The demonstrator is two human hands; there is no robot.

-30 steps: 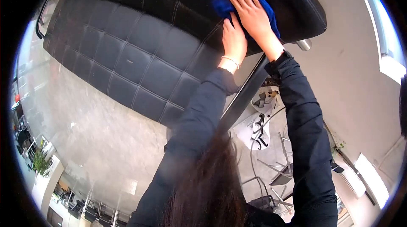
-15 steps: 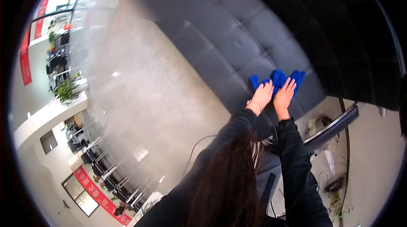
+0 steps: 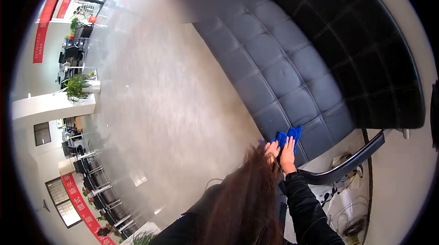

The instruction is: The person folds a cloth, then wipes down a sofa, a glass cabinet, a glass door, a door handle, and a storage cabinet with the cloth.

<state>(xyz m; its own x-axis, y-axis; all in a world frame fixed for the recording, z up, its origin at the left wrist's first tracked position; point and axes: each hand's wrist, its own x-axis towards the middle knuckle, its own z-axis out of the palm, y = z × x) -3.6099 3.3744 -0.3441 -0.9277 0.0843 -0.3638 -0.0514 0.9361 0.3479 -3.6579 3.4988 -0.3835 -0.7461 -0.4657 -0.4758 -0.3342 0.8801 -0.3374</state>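
Observation:
A crumpled blue cloth (image 3: 295, 133) lies on the black tufted seat (image 3: 280, 76) of a sofa, close to its front corner. My right hand (image 3: 288, 157) rests flat on the cloth with fingers stretched out. Beside it, my left hand (image 3: 271, 150) is partly covered by long dark hair (image 3: 247, 194); its bent fingers are closed on the cloth's near left part, at the seat's front edge.
The sofa's black backrest (image 3: 352, 39) rises on the right. A curved armrest (image 3: 350, 165) borders the near end, with cables and bags on the floor behind it. Grey floor (image 3: 169, 107) spreads to the left, toward a potted plant (image 3: 77, 87) and desks.
Both hands and the blue cloth have moved toward me, from further in on the seat to its near front edge. The camera view has shifted, showing more of the backrest and armrest.

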